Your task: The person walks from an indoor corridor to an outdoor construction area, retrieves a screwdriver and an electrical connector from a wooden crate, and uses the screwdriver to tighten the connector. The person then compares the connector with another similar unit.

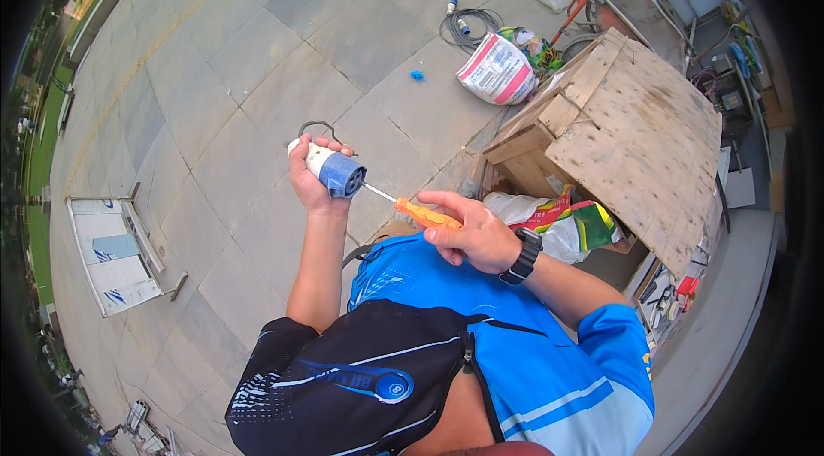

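Observation:
My left hand (311,186) is wrapped round a blue-and-white industrial plug (342,173), held out over the paved floor with its round blue end turned to the right. A short dark cable (319,123) curves up by the fingers. My right hand (479,237) grips a screwdriver (427,214) by its orange handle, with the forefinger stretched along it. Its metal shaft points left and its tip meets the plug's blue end. Whether the tip sits in a screw is too small to tell. A dark watch (524,257) is on my right wrist.
To the right stands a wooden crate (635,130) with a colourful plastic sack (549,216) beneath its top. Past it lie a white-and-pink bag (498,70), coiled cable (448,27) and a small blue piece (418,76). A framed panel (103,224) lies at far left.

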{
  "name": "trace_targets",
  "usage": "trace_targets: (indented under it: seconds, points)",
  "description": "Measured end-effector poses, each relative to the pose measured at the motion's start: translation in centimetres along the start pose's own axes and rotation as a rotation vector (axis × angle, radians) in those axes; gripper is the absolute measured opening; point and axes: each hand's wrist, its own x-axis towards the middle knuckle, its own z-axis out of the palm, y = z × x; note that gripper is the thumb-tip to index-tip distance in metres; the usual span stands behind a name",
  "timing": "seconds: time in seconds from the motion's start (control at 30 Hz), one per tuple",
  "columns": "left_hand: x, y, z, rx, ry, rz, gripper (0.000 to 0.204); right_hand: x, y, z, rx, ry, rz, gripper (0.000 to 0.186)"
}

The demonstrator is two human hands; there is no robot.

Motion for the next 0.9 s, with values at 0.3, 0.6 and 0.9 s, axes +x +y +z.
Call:
trace_targets:
  seconds: [0.3,0.6,0.9]
  points:
    - [-0.1,-0.3,0.4,0.139,0.118,-0.016,0.017,-0.1,-1.1,0.9,-0.694,0.089,-0.172,0.039]
    - [-0.1,-0.3,0.3,-0.034,-0.074,-0.046,0.015,-0.1,-2.1,-0.3,0.348,-0.214,0.380,0.050]
    - [0.3,-0.4,-0.1,-0.012,-0.104,-0.033,0.015,-0.2,0.7,1.1,-0.230,0.118,-0.220,0.050]
